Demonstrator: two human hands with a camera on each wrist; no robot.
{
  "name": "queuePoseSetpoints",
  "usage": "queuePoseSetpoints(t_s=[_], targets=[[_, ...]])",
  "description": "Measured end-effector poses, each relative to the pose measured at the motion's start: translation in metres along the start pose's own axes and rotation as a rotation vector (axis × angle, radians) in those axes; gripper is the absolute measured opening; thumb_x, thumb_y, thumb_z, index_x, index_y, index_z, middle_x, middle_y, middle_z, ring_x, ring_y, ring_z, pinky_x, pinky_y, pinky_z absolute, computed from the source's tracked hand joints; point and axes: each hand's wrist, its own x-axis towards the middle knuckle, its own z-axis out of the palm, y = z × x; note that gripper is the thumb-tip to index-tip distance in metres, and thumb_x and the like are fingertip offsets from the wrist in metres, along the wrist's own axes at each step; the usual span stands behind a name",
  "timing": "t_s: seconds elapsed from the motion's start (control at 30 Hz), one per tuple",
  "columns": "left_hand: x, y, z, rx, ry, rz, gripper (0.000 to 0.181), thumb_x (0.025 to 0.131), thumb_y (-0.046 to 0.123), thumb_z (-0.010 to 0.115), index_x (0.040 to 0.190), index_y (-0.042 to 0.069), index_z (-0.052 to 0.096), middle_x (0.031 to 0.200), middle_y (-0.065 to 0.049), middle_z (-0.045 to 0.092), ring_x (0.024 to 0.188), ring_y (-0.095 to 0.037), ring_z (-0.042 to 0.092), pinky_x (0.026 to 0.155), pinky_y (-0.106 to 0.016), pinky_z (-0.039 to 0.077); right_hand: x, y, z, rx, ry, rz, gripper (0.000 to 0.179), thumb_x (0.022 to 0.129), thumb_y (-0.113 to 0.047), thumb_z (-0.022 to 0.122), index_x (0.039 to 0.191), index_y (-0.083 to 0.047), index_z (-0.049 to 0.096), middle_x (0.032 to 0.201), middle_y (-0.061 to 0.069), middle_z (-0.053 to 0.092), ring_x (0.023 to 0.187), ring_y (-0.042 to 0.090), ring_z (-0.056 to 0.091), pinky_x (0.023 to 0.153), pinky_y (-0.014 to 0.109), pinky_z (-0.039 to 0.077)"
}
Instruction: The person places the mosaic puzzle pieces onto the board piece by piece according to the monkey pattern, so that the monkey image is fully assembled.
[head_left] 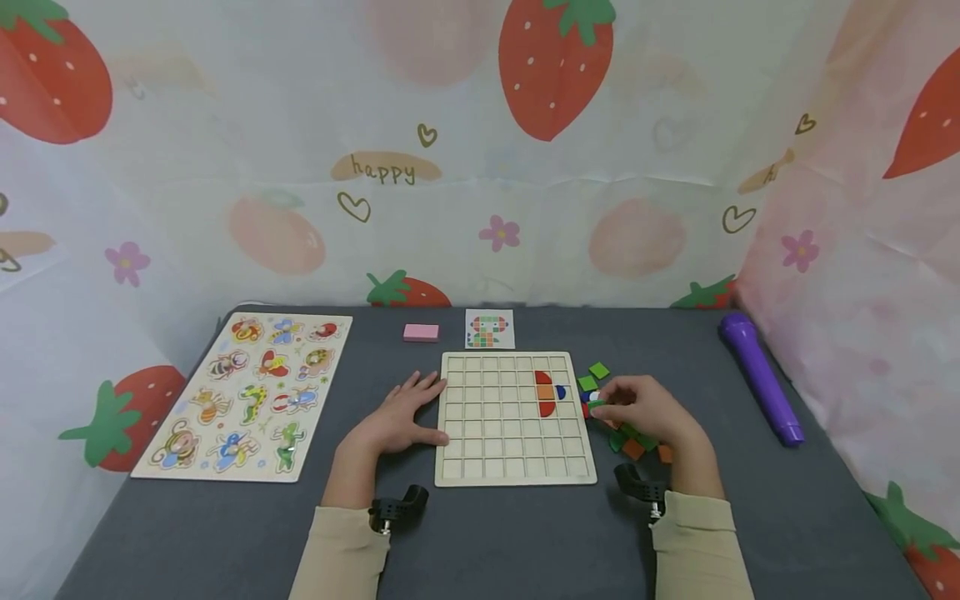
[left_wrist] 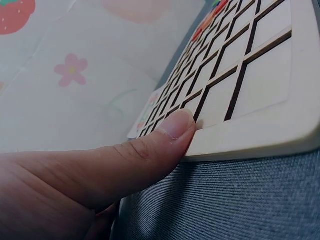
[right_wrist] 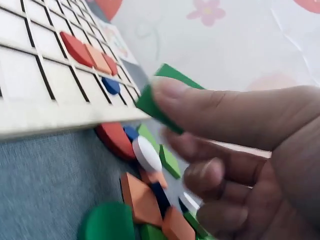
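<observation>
A pale wooden grid board (head_left: 495,450) lies in front of the person. On its right side sit two red pieces (head_left: 547,409), an orange square (head_left: 545,392) between them and a blue piece (head_left: 560,392). The left hand (head_left: 397,421) rests at the board's left edge, fingers spread, its thumb (left_wrist: 175,125) touching the rim. Just beyond the right edge, the right hand (head_left: 645,408) pinches a green square tile (right_wrist: 167,95) between thumb and fingers, above a pile of loose pieces. Among that pile are a white piece (right_wrist: 147,154), orange tiles (right_wrist: 141,200) and a green rounded piece (right_wrist: 107,222).
Behind the board lie a pattern card (head_left: 490,329) and a pink block (head_left: 421,333). An insect picture board (head_left: 247,392) is at the left. A purple cylinder (head_left: 761,379) lies at the right. A printed curtain (head_left: 465,242) stands behind the grey table (head_left: 525,533).
</observation>
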Motion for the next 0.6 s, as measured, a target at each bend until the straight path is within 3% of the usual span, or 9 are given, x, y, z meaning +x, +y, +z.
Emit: queuePoseSetpoints(t_s=[0.17, 0.23, 0.33, 0.47, 0.6], targets=[[0.001, 0.0, 0.001, 0.003, -0.003, -0.004, 0.097, 0.083, 0.043, 0.082, 0.161, 0.018, 0.03, 0.169, -0.008, 0.018, 0.158, -0.034, 0.002, 0.126, -0.058, 0.005, 0.007, -0.01, 0.011, 0.052, 0.077, -0.02, 0.031, 0.092, -0.03, 0.076, 0.113, -0.007, 0.07, 0.091, 0.009, 0.068, 0.077, 0.023, 0.06, 0.064, 0.033, 0.05], [0.002, -0.001, 0.001, 0.004, -0.002, -0.004, 0.097, 0.083, 0.043, 0.081, 0.161, 0.018, 0.029, 0.169, -0.008, 0.018, 0.158, -0.034, 0.002, 0.126, -0.058, 0.006, 0.011, -0.015, 0.017, 0.087, 0.087, -0.026, 0.032, 0.093, -0.03, 0.075, 0.116, -0.009, 0.071, 0.092, 0.01, 0.068, 0.071, 0.023, 0.057, 0.058, 0.032, 0.048], [0.002, -0.001, 0.001, 0.0, 0.002, -0.007, 0.097, 0.083, 0.043, 0.082, 0.161, 0.018, 0.029, 0.169, -0.008, 0.019, 0.158, -0.034, 0.002, 0.125, -0.059, 0.006, 0.015, -0.023, 0.025, 0.121, 0.092, -0.053, 0.032, 0.093, -0.03, 0.074, 0.117, -0.009, 0.071, 0.095, 0.01, 0.069, 0.071, 0.024, 0.058, 0.057, 0.032, 0.047], [0.001, -0.002, 0.0, -0.002, 0.004, -0.011, 0.097, 0.082, 0.043, 0.082, 0.161, 0.018, 0.03, 0.169, -0.008, 0.019, 0.158, -0.034, 0.002, 0.126, -0.058, 0.006, 0.02, -0.032, 0.034, 0.136, 0.1, -0.102, 0.031, 0.093, -0.03, 0.075, 0.114, -0.008, 0.073, 0.095, 0.011, 0.072, 0.082, 0.027, 0.063, 0.065, 0.035, 0.051], [0.0, -0.003, 0.0, -0.008, -0.001, -0.006, 0.097, 0.083, 0.042, 0.082, 0.161, 0.018, 0.029, 0.169, -0.008, 0.019, 0.158, -0.034, 0.002, 0.126, -0.058, 0.005, 0.026, -0.036, 0.044, 0.167, 0.097, -0.112, 0.029, 0.093, -0.031, 0.074, 0.111, -0.008, 0.073, 0.093, 0.017, 0.073, 0.075, 0.031, 0.063, 0.065, 0.037, 0.052]])
